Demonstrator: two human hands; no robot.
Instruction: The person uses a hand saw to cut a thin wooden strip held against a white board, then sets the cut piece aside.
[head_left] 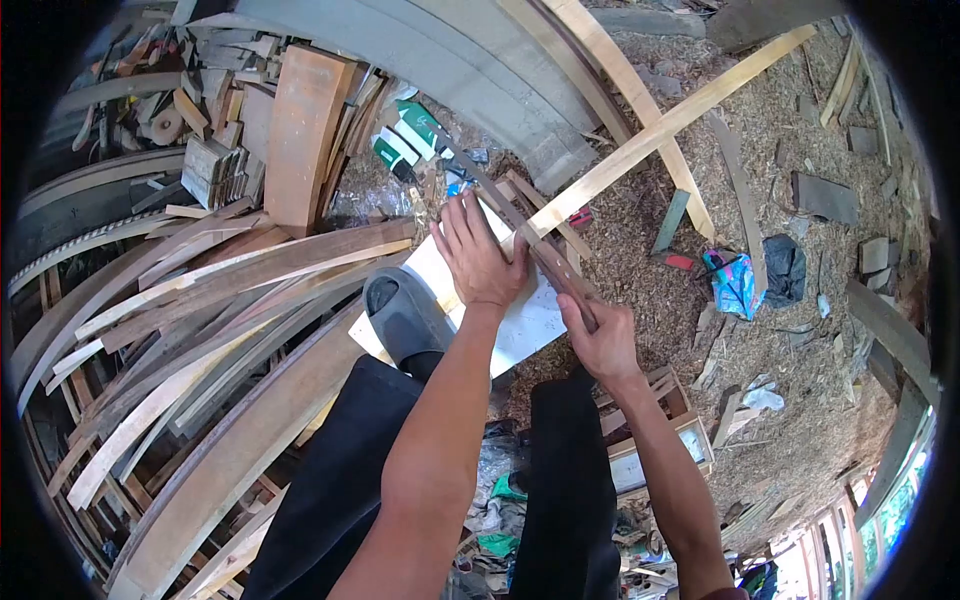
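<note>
My left hand (475, 250) presses on the near end of a long pale wooden strip (660, 130), its thumb by the cut point and its fingers reaching forward. My right hand (605, 338) is closed around the brown handle of what looks like a handsaw (492, 190). Its narrow dark blade lies across the strip just past my left hand and points up and left. Beneath both is a white board (530, 335). My foot in a grey slide sandal (405, 315) rests on the board's left part.
Curved planks (240, 290) are stacked at the left, beside a brown wooden block (305, 135). Green-and-white boxes (410, 130) lie ahead. Sawdust (650, 310) covers the ground, with a blue patterned bag (732, 285) and offcuts. A wooden crate (675, 390) sits behind my right forearm.
</note>
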